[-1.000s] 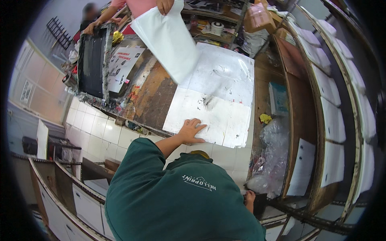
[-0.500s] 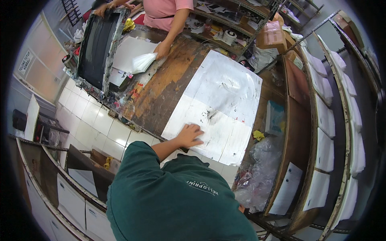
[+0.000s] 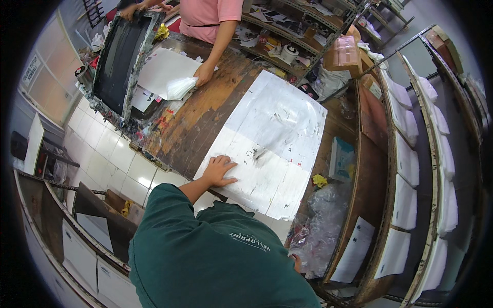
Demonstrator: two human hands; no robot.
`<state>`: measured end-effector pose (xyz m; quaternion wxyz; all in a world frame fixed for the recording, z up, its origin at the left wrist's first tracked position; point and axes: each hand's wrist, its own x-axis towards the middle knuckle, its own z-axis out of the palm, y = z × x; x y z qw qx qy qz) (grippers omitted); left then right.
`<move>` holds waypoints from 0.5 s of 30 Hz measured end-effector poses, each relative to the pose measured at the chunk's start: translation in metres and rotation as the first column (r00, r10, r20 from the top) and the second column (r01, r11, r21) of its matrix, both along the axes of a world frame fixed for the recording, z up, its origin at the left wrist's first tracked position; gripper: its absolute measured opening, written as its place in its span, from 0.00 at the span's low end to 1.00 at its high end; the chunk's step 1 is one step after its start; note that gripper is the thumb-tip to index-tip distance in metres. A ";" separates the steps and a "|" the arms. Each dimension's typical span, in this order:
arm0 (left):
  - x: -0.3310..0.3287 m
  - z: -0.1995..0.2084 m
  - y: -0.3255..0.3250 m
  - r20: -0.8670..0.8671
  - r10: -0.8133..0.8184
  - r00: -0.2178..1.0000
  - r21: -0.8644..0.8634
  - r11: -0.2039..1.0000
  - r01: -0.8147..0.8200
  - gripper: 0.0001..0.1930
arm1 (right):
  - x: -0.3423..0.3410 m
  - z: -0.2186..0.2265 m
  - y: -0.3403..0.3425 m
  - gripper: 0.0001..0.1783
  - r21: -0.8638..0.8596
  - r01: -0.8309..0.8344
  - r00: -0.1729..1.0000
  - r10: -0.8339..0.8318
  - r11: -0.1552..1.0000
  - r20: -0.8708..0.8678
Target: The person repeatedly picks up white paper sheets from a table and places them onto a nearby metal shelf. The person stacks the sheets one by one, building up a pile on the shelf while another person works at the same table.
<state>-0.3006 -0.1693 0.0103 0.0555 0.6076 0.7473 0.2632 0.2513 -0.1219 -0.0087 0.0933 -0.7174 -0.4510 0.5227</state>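
Note:
My left hand (image 3: 218, 172) lies flat, fingers spread, on the near left corner of a large white sheet (image 3: 277, 133) marked with grey smudges; the sheet covers the worn wooden table (image 3: 205, 113). My green sleeve runs back from that hand to my chest. Only a sliver of my right hand (image 3: 296, 262) shows low at my right side, next to a heap of clear plastic bags (image 3: 321, 226); its fingers are hidden. Across the table a co-worker in a pink top presses a hand (image 3: 204, 74) on a white plastic bag (image 3: 179, 88).
A black screen-printing frame (image 3: 119, 59) stands tilted at the table's far left, with a white sheet (image 3: 164, 66) beside it. Shelves with white stacked pieces (image 3: 405, 205) run along the right. A cardboard box (image 3: 343, 51) and a tape roll (image 3: 290, 52) sit at the back.
The co-worker brought the white bag down from the air onto the table beside the frame. My left hand stayed flat on the sheet, and my view shifted slightly.

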 end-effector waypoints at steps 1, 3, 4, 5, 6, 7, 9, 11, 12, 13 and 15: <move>0.001 0.000 -0.002 -0.017 0.005 1.000 0.001 1.000 -0.005 0.33 | -0.004 0.008 0.001 0.23 -0.026 0.049 0.999 -0.049 0.998 -0.004; 0.001 -0.001 0.004 -0.043 -0.006 0.999 0.011 1.000 0.007 0.33 | 0.059 -0.071 0.001 0.24 0.051 -0.131 0.990 0.128 0.990 0.057; 0.000 -0.002 0.008 -0.018 -0.014 1.000 0.009 1.000 0.014 0.33 | 0.092 -0.111 0.001 0.24 0.091 -0.216 0.973 0.207 0.972 0.099; -0.001 -0.003 0.006 0.001 -0.007 1.000 0.001 1.000 0.007 0.32 | 0.097 -0.124 0.003 0.24 0.081 -0.232 0.969 0.224 0.969 0.105; 0.001 -0.002 0.006 0.021 -0.007 1.000 -0.004 1.000 0.007 0.32 | 0.097 -0.135 0.004 0.25 0.064 -0.223 0.971 0.216 0.973 0.101; 0.003 -0.001 0.003 0.023 -0.008 1.000 -0.015 1.000 0.008 0.32 | 0.098 -0.145 0.004 0.25 0.050 -0.212 0.973 0.206 0.976 0.104; 0.001 0.001 0.005 0.025 0.000 1.000 -0.017 1.000 0.000 0.32 | 0.097 -0.152 0.001 0.26 0.006 -0.167 0.983 0.166 0.986 0.084; 0.000 0.002 0.004 0.013 -0.008 1.000 -0.001 1.000 0.008 0.32 | 0.099 -0.159 -0.005 0.27 -0.026 -0.138 0.988 0.140 0.990 0.067; 0.000 0.002 0.003 0.008 -0.014 1.000 0.005 1.000 0.014 0.32 | 0.101 -0.162 -0.006 0.27 -0.037 -0.128 0.990 0.130 0.991 0.059; 0.000 0.001 0.004 0.023 -0.014 1.000 0.011 1.000 0.014 0.32 | 0.104 -0.165 -0.008 0.27 -0.049 -0.117 0.992 0.120 0.992 0.047; -0.002 -0.002 0.005 0.050 -0.016 0.999 0.023 1.000 0.015 0.32 | 0.109 -0.169 -0.014 0.28 -0.095 -0.068 0.997 0.070 0.993 0.019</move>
